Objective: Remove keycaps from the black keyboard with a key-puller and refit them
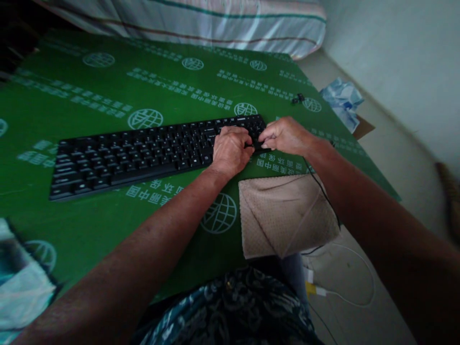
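A black keyboard (143,153) lies at a slant on the green board, its right end nearer the middle of the view. Over its right part rests my left hand (233,149), with fingers curled down onto the keys and the thumb by the near edge. My right hand (285,136) is at the number pad on the right end, thumb and forefinger pinched together. Whatever may be between those fingertips is hidden. Several small black pieces (298,98), perhaps keycaps, lie on the board beyond my right hand.
A folded beige cloth (287,213) lies at the near edge of the green board (187,91). Dark cable runs past my right forearm. A white cable (372,282) is on the floor. Crumpled blue-white plastic (343,98) sits right of the board; striped fabric (215,21) lies behind.
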Tool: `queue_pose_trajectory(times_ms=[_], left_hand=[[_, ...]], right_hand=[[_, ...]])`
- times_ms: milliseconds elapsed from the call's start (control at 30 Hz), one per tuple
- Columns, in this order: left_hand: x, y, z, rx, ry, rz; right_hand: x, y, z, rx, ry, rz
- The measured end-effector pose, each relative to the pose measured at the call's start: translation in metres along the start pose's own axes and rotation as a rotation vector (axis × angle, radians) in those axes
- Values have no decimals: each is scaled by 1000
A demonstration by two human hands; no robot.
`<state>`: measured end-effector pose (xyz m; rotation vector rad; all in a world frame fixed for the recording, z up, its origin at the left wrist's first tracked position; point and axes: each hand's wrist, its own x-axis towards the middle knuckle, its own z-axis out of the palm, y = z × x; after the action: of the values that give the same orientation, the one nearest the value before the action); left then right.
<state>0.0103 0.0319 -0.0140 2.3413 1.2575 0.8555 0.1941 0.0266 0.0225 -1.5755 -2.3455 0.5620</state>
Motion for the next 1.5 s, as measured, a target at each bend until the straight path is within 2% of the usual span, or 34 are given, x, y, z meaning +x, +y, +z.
queue_pose_trajectory(times_ms=[400,600,933,1200,1500], left_hand=[[13,-11,7,35,-61,193],[14,-13,5,22,-80,207],[17,-16,6,-6,-103,174],[20,-19,8,-34,-103,173],[21,-15,4,-38,-106,164]], right_hand=[[1,0,-3,-140,-75,-22],[0,5,-4,-175,-78,-84],[0,7,-3,-214,-68,-106],[-4,9,0,-85,-33,-10],[-7,14,5,56,52,35]])
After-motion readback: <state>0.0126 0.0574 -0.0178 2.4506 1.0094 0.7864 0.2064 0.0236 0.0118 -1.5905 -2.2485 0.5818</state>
